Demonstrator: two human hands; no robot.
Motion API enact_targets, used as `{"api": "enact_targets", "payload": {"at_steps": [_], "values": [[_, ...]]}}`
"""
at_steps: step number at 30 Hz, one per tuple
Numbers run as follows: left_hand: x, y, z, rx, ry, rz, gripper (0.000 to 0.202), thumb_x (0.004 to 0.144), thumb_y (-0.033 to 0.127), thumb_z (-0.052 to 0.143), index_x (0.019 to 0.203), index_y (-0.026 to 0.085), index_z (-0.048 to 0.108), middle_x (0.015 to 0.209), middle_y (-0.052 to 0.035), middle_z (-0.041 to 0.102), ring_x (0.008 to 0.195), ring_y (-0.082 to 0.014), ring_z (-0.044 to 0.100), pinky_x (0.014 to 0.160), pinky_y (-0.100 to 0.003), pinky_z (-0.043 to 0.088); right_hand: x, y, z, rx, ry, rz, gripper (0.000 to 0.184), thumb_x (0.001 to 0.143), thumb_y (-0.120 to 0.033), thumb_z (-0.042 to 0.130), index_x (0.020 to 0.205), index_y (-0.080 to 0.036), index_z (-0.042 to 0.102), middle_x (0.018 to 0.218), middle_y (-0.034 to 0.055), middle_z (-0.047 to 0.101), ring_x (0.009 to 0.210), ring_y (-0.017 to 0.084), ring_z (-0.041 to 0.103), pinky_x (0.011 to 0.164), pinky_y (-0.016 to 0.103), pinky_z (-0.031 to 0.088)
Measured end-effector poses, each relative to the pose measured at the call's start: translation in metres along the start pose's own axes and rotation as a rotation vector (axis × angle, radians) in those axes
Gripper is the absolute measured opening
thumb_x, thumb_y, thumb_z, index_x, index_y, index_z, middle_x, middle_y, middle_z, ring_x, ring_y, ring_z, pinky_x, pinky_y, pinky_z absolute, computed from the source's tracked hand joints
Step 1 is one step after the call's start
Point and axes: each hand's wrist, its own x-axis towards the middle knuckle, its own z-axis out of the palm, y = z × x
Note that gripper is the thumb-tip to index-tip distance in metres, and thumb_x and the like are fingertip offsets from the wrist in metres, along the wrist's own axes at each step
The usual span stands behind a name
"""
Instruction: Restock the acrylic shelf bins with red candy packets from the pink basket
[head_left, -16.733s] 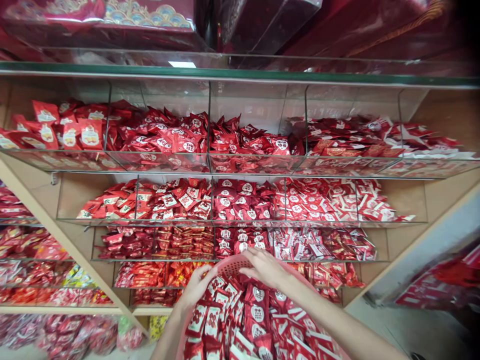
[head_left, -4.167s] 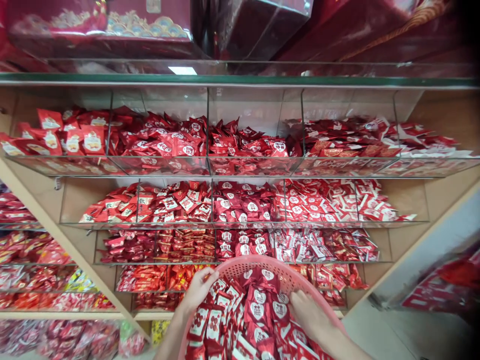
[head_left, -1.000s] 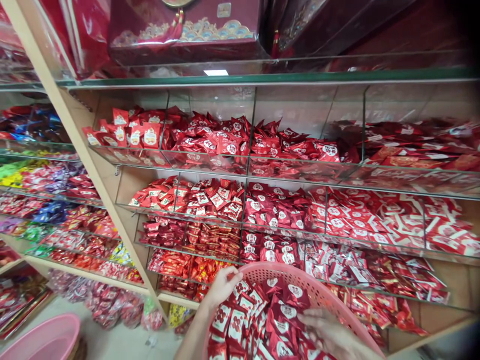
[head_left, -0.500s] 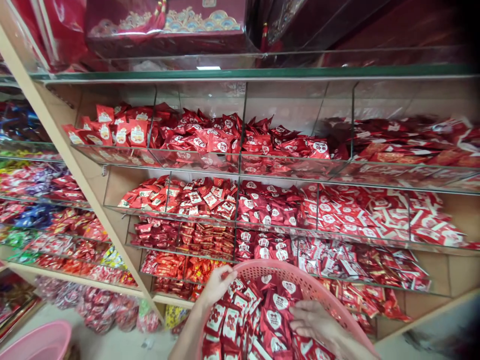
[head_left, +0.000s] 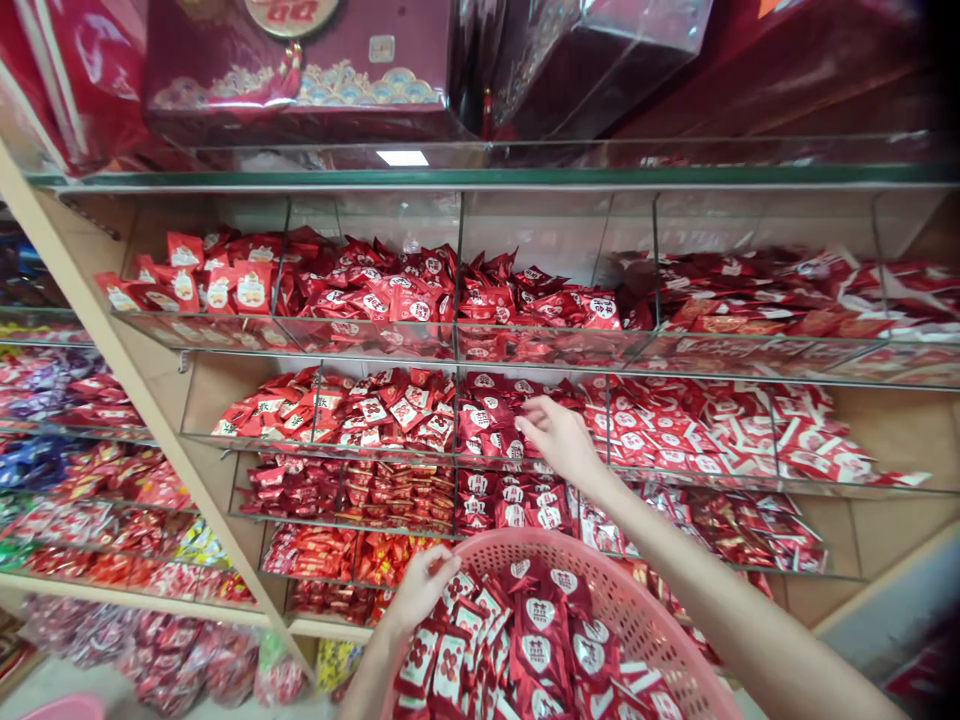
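Note:
My left hand [head_left: 426,592] is closed around the left part of the rim of a pink perforated plastic basket [head_left: 637,580]. Small red candy packets [head_left: 536,650], some with white heart-shaped labels and others with white fronts, fill the basket. My right hand [head_left: 562,445] reaches over the basket into a middle shelf compartment. Its fingers are slightly bent and apart, with the fingertips at dark red heart-labelled packets [head_left: 480,415]; no packet shows clearly in its grasp.
Glass-fronted shelves [head_left: 390,445] hold rows of red packets in divided compartments. A wooden upright [head_left: 135,380] stands at left, with colourful sweets [head_left: 52,460] beyond. Large gift boxes [head_left: 300,110] sit on top. Bagged sweets [head_left: 169,640] lie low at left.
My right hand has left the packets in the basket and moved up and forward to the shelf compartment. The left hand stays on the basket rim. The view has shifted slightly.

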Motion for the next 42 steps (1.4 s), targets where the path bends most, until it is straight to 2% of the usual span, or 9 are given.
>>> {"api": "enact_targets", "payload": {"at_steps": [4,8,14,16,19,22,29,36,42], "values": [[0.0,0.0,0.0,0.025,0.012,0.007,0.041,0.077,0.055,0.05,0.065,0.016,0.054,0.064,0.0017,0.053,0.065,-0.0123,0.048,0.066,-0.022,0.038,0.038,-0.007,0.033,-0.189,-0.017,0.014,0.046,0.071,-0.046,0.063,0.102,-0.015,0.05,0.101,0.0128,0.059,0.093,0.025,0.055,0.076,0.034,0.042],[0.0,0.0,-0.001,0.037,0.012,0.014,0.042,0.077,0.057,0.049,0.066,0.017,0.055,0.066,0.0003,0.055,0.068,-0.0136,0.049,0.067,-0.021,0.038,0.046,-0.006,0.046,-0.24,-0.031,0.069,0.039,0.074,-0.036,0.061,0.104,-0.016,0.047,0.097,0.0117,0.059,0.093,0.025,0.055,0.078,0.037,0.041],[0.003,-0.002,-0.003,0.02,0.004,0.029,0.039,0.078,0.053,0.05,0.066,0.016,0.056,0.066,0.0,0.055,0.068,-0.0135,0.049,0.067,-0.021,0.038,0.014,-0.014,0.016,0.31,0.094,0.088,0.042,0.07,-0.038,0.065,0.103,-0.018,0.048,0.094,0.0055,0.058,0.087,0.018,0.055,0.081,0.034,0.044],[0.003,-0.003,-0.003,0.02,0.003,0.03,0.038,0.079,0.052,0.05,0.066,0.016,0.056,0.066,0.0002,0.055,0.068,-0.0133,0.049,0.067,-0.022,0.038,-0.016,-0.023,0.006,0.663,-0.04,0.208,0.039,0.072,-0.041,0.063,0.1,-0.018,0.049,0.091,0.0043,0.059,0.085,0.016,0.056,0.079,0.032,0.046],[0.002,-0.001,-0.002,0.026,0.01,0.022,0.039,0.079,0.052,0.05,0.067,0.016,0.057,0.066,0.0,0.056,0.067,-0.0133,0.05,0.066,-0.022,0.038,-0.068,-0.026,0.009,1.121,-0.548,0.473,0.031,0.08,-0.043,0.056,0.097,-0.017,0.053,0.096,0.0059,0.061,0.083,0.014,0.06,0.078,0.031,0.049],[0.001,0.003,-0.002,-0.012,-0.007,0.022,0.04,0.079,0.052,0.05,0.069,0.015,0.06,0.07,-0.0014,0.06,0.071,-0.0145,0.052,0.069,-0.024,0.04,-0.109,-0.01,0.035,1.237,-0.812,0.748,0.033,0.078,-0.042,0.059,0.099,-0.016,0.055,0.092,0.0072,0.065,0.077,0.014,0.064,0.077,0.029,0.05],[-0.004,0.012,-0.002,-0.113,-0.01,-0.065,0.045,0.082,0.055,0.044,0.069,0.015,0.06,0.069,-0.0013,0.06,0.067,-0.0139,0.051,0.067,-0.024,0.039,-0.133,0.034,0.095,1.015,-0.791,0.862,0.038,0.078,-0.046,0.059,0.095,-0.012,0.06,0.077,0.0076,0.067,0.063,0.012,0.065,0.06,0.022,0.053],[-0.006,0.016,-0.004,-0.054,-0.054,-0.002,0.038,0.083,0.049,0.046,0.075,0.015,0.062,0.074,-0.0007,0.06,0.071,-0.0135,0.051,0.069,-0.023,0.038,-0.129,0.031,0.118,1.027,-0.627,0.837,0.039,0.069,-0.034,0.071,0.098,-0.015,0.055,0.077,0.0,0.063,0.065,0.013,0.066,0.065,0.027,0.055],[-0.001,0.005,-0.003,0.005,-0.056,0.061,0.037,0.084,0.048,0.044,0.068,0.016,0.051,0.064,0.0034,0.046,0.064,-0.0105,0.041,0.063,-0.021,0.034,-0.136,0.034,0.122,0.976,-0.644,0.818,0.052,0.062,-0.017,0.072,0.108,-0.015,0.049,0.068,-0.0024,0.064,0.061,0.013,0.066,0.061,0.024,0.053]]}}
